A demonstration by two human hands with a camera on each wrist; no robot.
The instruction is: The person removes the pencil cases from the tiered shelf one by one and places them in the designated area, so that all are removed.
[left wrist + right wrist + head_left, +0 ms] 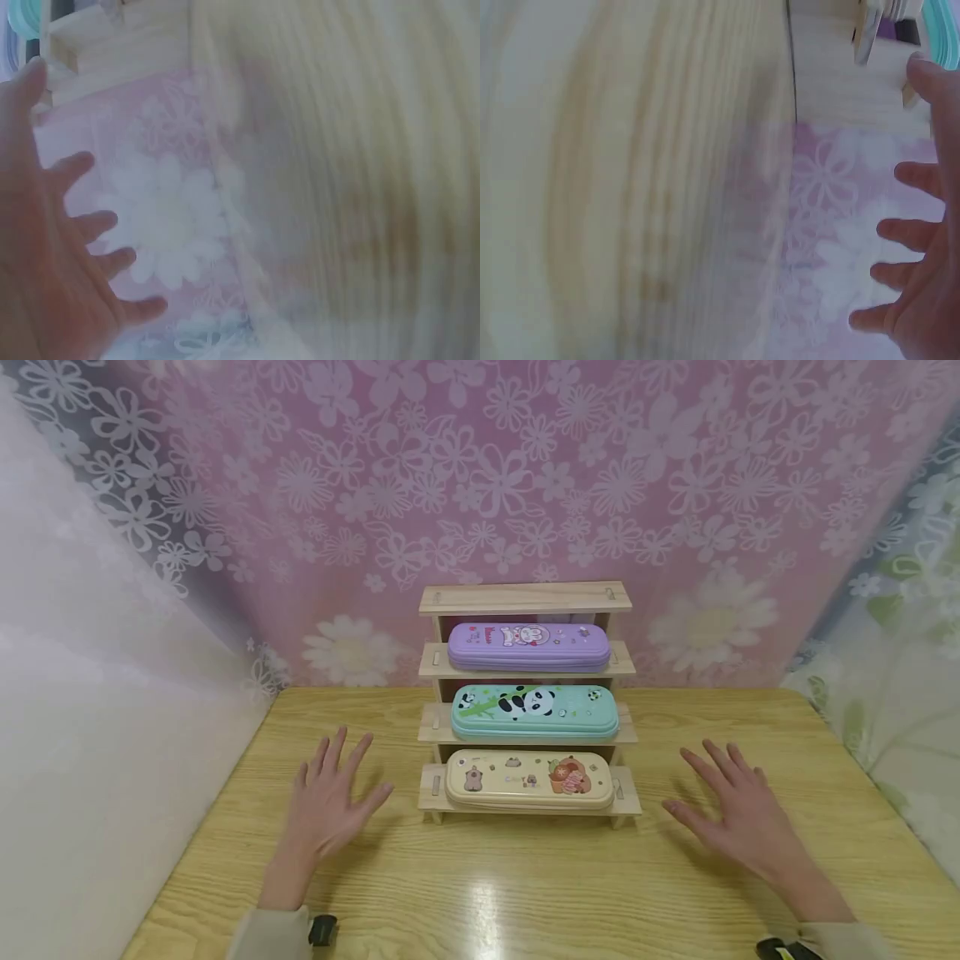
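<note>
A stepped wooden rack (525, 597) stands on the table with three pencil cases on its lower tiers. The purple case (528, 647) with a rabbit print lies highest, the mint green panda case (534, 712) beneath it, and the cream case (529, 779) on the lowest tier. The top tier is bare. To the left of the rack my left hand (327, 802) is spread, apart from it and holding nothing. My right hand (741, 818) is likewise spread on the other side, also touching none of the cases. Both wrist views show the fingers extended.
The wood-grain table (480, 877) carries the rack near its back edge. Behind it hangs a pink flowered curtain (487, 485). Pale sheets of cloth close in the left (112, 693) and right (885, 635) sides.
</note>
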